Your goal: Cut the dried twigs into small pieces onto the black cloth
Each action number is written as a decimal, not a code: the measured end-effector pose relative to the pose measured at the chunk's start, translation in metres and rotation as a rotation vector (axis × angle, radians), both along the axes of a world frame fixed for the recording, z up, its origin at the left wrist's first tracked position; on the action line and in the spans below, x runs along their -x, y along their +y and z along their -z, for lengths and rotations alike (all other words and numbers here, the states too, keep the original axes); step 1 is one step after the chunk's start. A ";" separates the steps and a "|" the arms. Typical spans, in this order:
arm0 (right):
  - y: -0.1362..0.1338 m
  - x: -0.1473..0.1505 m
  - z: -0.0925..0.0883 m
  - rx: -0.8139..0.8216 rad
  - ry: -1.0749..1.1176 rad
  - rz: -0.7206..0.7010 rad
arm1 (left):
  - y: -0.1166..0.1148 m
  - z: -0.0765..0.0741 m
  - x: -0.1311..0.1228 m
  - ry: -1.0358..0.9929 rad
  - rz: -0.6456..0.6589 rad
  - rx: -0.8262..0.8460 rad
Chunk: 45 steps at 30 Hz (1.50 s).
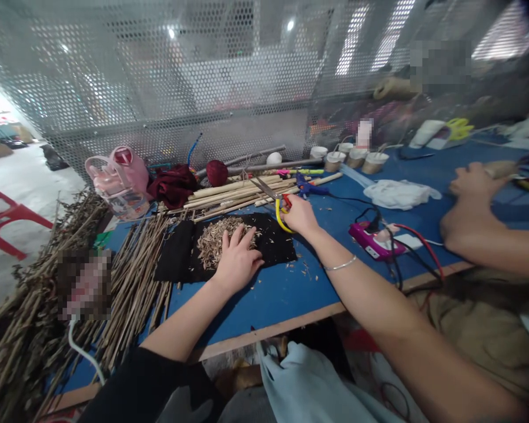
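My left hand [239, 258] rests with spread fingers on a heap of chopped dry stem pieces [211, 244]. Under the heap lies a black cloth [176, 252] on the blue table. Yellow-and-red-handled scissors [278, 205] are in my right hand [302, 216], just beyond the cloth's right edge. Their blades point away to the upper left, above a row of pale wooden sticks [229, 191]. A blue glue gun [311, 187] lies right behind my right hand. Small bits are scattered on the table near my right wrist.
Bundles of dry stalks [127, 264] cover the table's left side. A pink bottle [123, 182], dark red cloth [171, 185] and yarn ball [217, 173] stand behind. On the right are a purple power strip [374, 241] with cables, a white cloth [401, 194] and a co-worker's hands [478, 182].
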State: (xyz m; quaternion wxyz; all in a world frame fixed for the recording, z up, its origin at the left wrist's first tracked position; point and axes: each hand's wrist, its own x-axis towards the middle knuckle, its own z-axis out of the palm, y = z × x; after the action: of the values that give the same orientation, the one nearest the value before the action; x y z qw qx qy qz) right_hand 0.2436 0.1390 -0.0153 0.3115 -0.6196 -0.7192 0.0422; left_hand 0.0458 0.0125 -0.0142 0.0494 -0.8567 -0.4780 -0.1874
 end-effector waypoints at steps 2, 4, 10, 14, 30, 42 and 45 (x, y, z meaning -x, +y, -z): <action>-0.001 0.004 0.000 -0.028 0.043 -0.005 | 0.002 0.002 -0.003 0.022 -0.077 -0.008; -0.003 0.006 -0.001 -0.055 0.095 -0.006 | 0.003 -0.001 -0.002 0.006 -0.166 -0.033; -0.008 0.009 -0.007 -0.137 0.202 -0.039 | 0.017 -0.034 0.052 -0.129 -0.409 -0.028; -0.010 0.012 -0.007 -0.134 0.202 -0.051 | 0.035 -0.047 0.120 0.034 -0.793 0.152; -0.052 0.045 -0.028 0.099 0.540 -0.357 | 0.024 -0.041 0.134 -0.054 -0.870 0.050; -0.086 0.083 -0.010 0.497 0.777 -0.637 | 0.014 -0.012 0.020 -1.626 -0.218 0.749; -0.080 0.071 -0.012 0.443 0.599 -0.566 | 0.007 -0.010 0.025 -1.707 -0.231 0.765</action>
State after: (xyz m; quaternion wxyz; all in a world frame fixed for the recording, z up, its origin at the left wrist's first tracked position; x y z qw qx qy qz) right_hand 0.1723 0.0589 -0.0038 0.3419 -0.4110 -0.7122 0.4549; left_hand 0.0209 0.0198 -0.0040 -0.5839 -0.3351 -0.4636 -0.5761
